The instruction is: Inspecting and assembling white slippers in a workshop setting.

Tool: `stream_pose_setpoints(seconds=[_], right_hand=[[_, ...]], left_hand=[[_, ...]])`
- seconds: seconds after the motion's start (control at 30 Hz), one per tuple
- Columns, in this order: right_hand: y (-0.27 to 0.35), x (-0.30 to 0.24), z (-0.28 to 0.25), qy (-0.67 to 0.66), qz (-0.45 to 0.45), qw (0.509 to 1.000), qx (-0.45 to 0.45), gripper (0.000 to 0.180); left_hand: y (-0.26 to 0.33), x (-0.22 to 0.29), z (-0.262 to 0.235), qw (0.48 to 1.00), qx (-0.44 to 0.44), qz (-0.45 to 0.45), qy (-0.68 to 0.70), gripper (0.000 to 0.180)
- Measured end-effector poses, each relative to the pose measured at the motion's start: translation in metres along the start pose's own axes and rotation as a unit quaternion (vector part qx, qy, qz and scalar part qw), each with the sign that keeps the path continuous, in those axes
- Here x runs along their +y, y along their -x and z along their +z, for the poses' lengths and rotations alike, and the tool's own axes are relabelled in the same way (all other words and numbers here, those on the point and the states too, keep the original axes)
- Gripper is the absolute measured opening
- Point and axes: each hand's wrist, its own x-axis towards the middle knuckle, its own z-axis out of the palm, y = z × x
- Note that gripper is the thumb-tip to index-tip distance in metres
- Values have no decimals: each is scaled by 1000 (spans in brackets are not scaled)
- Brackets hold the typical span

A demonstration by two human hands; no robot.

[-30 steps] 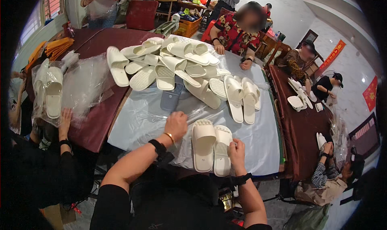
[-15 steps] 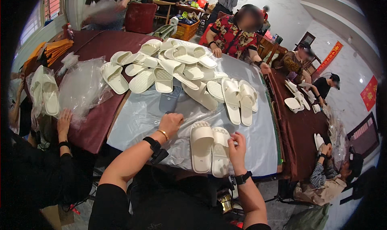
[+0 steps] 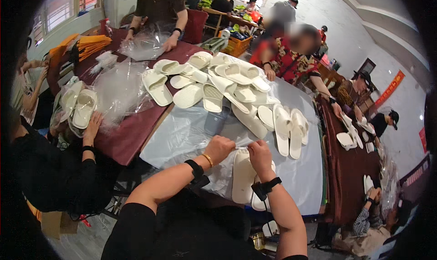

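Note:
My left hand [image 3: 219, 150] is closed in a pinch on the edge of a clear plastic bag [image 3: 184, 151], which lies spread over the sheeted table. My right hand [image 3: 261, 157] pinches the same edge, so a short stretch is drawn taut between both hands. Just under my right hand lies a pair of white slide slippers [image 3: 243, 180], partly covered by the hand and wrist. Beyond my hands spreads a heap of white slippers [image 3: 212, 96]. A grey-blue slipper [image 3: 216, 121] lies at the heap's near edge, seemingly under the film.
At left, a co-worker's hand [image 3: 93, 127] is beside a bagged slipper pair [image 3: 84, 106]. Clear bags [image 3: 120, 89] lie on the maroon cloth [image 3: 119, 144]. A person across handles film [image 3: 144, 45]. Right, more slippers [image 3: 348, 137] lie on another maroon-covered table [image 3: 340, 178].
My left hand has moved right and my right hand has risen inward to meet it at the bag's edge. The view has shifted, and a person across reaches toward slippers at right.

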Motion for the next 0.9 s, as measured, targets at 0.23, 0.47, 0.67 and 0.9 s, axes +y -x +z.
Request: stream_pose_setpoints(seconds=[0.23,0.47,0.67,0.9], right_hand=[[-5,0,3,25,-34,999,7,3],[-6,-4,-3,48,-53,997,1,3],[-5,4,1,48,-76,996,-1,5],[-14,7,-5,60,-72,995,27,5]], left_hand=[[5,-9,2,999,-26,-23,16,8],[3,-9,1,999,-17,-22,38,8],[1,-7,2,999,2,-12,44,9],[1,-11,0,998,-15,-37,53,8]])
